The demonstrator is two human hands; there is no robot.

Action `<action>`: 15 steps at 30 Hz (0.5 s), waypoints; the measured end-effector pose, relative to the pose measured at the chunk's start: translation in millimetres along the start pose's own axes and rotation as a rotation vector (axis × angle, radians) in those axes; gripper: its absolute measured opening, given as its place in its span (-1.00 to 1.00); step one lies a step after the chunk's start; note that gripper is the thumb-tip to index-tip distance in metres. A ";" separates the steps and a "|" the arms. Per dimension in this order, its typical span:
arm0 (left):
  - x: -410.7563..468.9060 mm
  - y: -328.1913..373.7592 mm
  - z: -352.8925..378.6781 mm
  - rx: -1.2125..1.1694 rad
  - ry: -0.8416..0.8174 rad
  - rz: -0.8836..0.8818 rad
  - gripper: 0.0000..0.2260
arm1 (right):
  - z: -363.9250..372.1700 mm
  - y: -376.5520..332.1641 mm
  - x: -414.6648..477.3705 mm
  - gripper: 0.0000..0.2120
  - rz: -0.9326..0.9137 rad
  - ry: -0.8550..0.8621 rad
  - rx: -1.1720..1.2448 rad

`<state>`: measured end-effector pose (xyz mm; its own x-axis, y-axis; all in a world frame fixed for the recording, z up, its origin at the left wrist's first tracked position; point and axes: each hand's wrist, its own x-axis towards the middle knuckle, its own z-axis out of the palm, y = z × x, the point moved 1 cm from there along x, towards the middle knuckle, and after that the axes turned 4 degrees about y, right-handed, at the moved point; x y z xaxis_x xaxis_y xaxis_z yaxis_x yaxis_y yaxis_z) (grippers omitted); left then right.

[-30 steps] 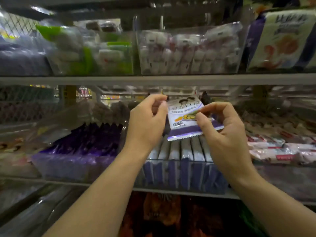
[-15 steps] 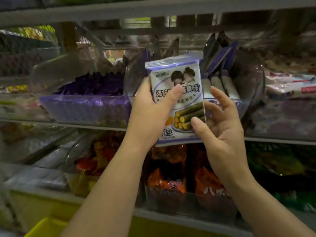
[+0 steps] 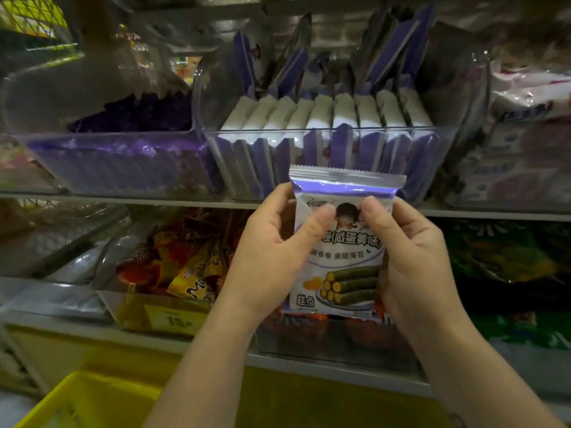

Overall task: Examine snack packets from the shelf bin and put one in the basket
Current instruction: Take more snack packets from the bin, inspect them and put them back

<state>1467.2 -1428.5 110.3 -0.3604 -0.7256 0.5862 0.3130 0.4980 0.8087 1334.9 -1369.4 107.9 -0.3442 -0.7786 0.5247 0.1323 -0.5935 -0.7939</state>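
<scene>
Head view: I am watching both hands holding one snack packet (image 3: 343, 257) upright just below the shelf bin (image 3: 327, 130).

The left hand (image 3: 272, 254) is gripping the packet's left side, thumb pressing on the printed front and fingers curling behind. The right hand (image 3: 414, 257) is pinching the right side the same way. The packet's sealed top edge is overlapping the clear bin's front wall, where I am seeing purple-and-white packets (image 3: 321, 115) standing in a row. A yellow basket (image 3: 92, 400) is showing at the bottom left, well apart from the packet.
</scene>
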 end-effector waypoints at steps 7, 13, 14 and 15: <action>-2.1 -15.3 -6.8 -0.130 0.062 -0.090 -0.82 | -1.5 12.6 -0.7 -0.86 0.069 0.023 0.005; -4.1 -19.5 -12.6 -0.257 0.064 -0.198 -0.82 | 4.5 16.6 -4.0 -0.78 0.109 0.087 0.006; -4.6 -19.7 -13.4 -0.269 0.064 -0.217 -0.82 | 4.6 16.8 -4.1 -0.80 0.128 0.089 0.019; -5.1 -20.0 -14.2 -0.276 0.065 -0.234 -0.83 | 4.4 17.2 -4.0 -0.81 0.148 0.091 0.033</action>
<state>1475.2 -1441.5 90.5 -0.3962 -0.8378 0.3756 0.4572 0.1747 0.8720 1342.6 -1377.4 93.4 -0.4015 -0.8373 0.3712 0.2181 -0.4811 -0.8491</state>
